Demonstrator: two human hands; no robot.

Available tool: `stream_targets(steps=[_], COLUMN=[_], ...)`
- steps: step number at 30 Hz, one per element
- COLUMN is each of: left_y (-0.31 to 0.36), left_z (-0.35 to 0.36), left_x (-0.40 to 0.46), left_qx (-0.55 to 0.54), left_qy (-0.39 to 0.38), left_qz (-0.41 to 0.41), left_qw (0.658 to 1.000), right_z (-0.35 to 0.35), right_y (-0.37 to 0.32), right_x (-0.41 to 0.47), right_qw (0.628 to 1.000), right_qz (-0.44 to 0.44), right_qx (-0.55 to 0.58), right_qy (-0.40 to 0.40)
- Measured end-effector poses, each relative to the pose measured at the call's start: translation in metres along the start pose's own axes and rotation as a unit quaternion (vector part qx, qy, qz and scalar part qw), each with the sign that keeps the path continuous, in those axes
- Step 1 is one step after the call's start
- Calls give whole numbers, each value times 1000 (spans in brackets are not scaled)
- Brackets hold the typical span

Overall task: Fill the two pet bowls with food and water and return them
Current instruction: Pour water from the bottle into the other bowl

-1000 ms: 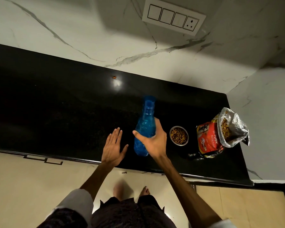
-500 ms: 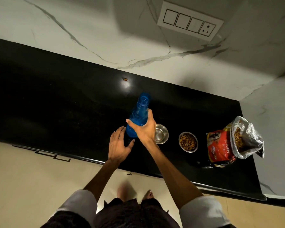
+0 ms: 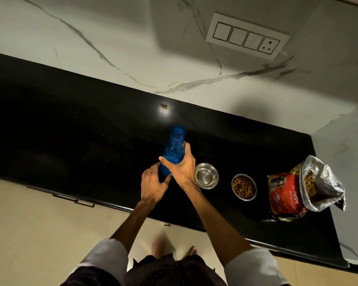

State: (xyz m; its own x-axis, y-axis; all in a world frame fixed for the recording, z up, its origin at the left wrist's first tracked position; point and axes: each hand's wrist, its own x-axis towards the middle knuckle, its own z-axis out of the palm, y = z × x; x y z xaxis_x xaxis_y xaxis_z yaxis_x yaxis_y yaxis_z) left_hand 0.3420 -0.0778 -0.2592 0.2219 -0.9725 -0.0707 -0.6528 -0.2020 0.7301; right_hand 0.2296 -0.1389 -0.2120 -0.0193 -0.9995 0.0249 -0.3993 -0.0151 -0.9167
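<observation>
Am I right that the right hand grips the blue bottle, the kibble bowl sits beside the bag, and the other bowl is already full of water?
Not quite. The head view shows the other bowl looks dry, bare metal inside. The rest holds: the right hand grips the blue bottle, and the kibble bowl sits beside the bag.

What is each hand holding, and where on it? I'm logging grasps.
The right hand grips the blue bottle around its body. The left hand holds nothing.
</observation>
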Motion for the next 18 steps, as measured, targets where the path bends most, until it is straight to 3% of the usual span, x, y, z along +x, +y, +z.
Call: stream_targets(steps=[10, 18], left_y=[3, 15], left_z=[4, 16], left_x=[-4, -17], left_qx=[-8, 24], left_qy=[1, 53], left_qz=[-20, -38], left_qw=[1000, 998], right_z=[-18, -54], right_y=[7, 26], right_x=[-9, -24], right_qw=[999, 999], right_qz=[-10, 24], right_qx=[-25, -25], right_qy=[-33, -17])
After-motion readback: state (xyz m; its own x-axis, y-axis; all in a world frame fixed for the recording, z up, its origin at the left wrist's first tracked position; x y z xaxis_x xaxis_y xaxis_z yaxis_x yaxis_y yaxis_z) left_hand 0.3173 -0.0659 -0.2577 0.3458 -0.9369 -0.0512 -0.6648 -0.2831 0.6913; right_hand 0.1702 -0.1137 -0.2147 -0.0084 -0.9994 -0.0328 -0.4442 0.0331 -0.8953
